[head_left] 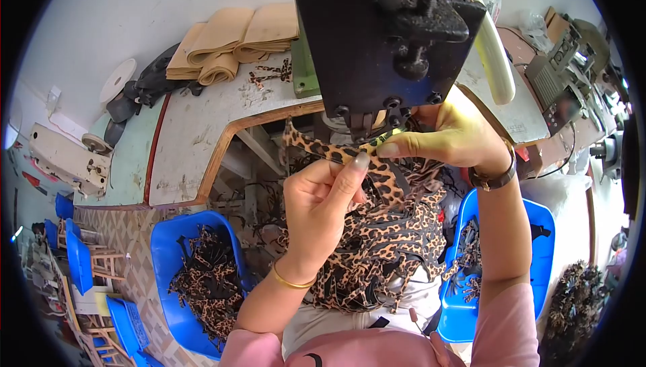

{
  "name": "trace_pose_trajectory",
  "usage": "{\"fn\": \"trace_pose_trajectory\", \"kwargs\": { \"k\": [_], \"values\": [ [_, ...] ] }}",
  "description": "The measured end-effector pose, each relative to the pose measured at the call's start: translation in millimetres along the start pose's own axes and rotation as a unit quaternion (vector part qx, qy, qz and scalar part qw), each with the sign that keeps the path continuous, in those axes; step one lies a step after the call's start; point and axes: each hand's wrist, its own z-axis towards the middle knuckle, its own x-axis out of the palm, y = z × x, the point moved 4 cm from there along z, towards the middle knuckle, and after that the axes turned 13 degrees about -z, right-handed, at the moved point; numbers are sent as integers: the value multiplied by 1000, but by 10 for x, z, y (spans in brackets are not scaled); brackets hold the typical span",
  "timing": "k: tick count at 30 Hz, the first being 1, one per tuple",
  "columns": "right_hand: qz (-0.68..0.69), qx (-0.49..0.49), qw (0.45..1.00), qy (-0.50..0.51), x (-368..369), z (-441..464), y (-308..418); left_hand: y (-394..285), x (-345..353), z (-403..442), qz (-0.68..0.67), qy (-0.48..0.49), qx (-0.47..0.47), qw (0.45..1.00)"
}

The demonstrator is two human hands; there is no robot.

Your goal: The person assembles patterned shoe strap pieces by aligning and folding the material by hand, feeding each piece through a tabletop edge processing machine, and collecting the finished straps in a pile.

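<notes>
Under the needle area of a black sewing machine (383, 44), a leopard-print piece (326, 150) with dark edging is stretched out. My left hand (321, 198) pinches its lower edge between thumb and forefinger. My right hand (447, 139), with a dark watch at the wrist, presses thumb against fingers on the same piece, just right of the needle. Both thumbs are close together below the machine head. A large heap of leopard-print pieces with dark straps (383, 252) lies on my lap.
Blue bins (165, 279) (542, 222) holding leopard-print pieces stand on both sides. Stacked brown sheets (225, 34) lie on the worktable (202, 124) at the back left, near small print scraps. Other machines stand at the far left and right.
</notes>
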Motion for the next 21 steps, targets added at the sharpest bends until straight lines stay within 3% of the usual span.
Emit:
{"fn": "trace_pose_trajectory", "kwargs": {
  "k": [4, 5, 8, 9, 11, 12, 13, 14, 15, 18, 21],
  "values": [
    [-81, 11, 995, -62, -43, -93, 48, -58, 16, 4, -14, -19, 56, 998],
    [-163, -63, 977, -119, -49, -108, 5, -96, -10, 2, 9, -15, 80, 997],
    [-132, -19, 989, -55, -66, -141, 116, -208, -118, -12, 73, -10, 112, 991],
    [-122, 52, 991, 1, -57, -137, 154, -239, -153, -26, 110, -8, 117, 987],
    [-131, 36, 990, -33, 27, -206, 185, -280, -206, -52, 147, -4, 121, 982],
    [-142, 21, 987, -66, 58, -235, 199, -352, -196, -91, 264, 5, 205, 943],
    [-227, -69, 967, -97, 100, -244, 276, -402, -170, -140, 376, 16, 283, 882],
    [-283, -66, 952, -93, 125, -308, 346, -427, -123, -188, 479, 25, 355, 803],
    [-288, -89, 948, -102, 174, -339, 396, -447, -59, -166, 487, 61, 382, 783],
    [-333, -130, 927, -113, 202, -397, 516, -447, 24, -114, 505, 137, 282, 804],
    [-406, -136, 894, -134, 180, -432, 585, -400, 35, -64, 492, 193, 322, 786]
  ]
}}
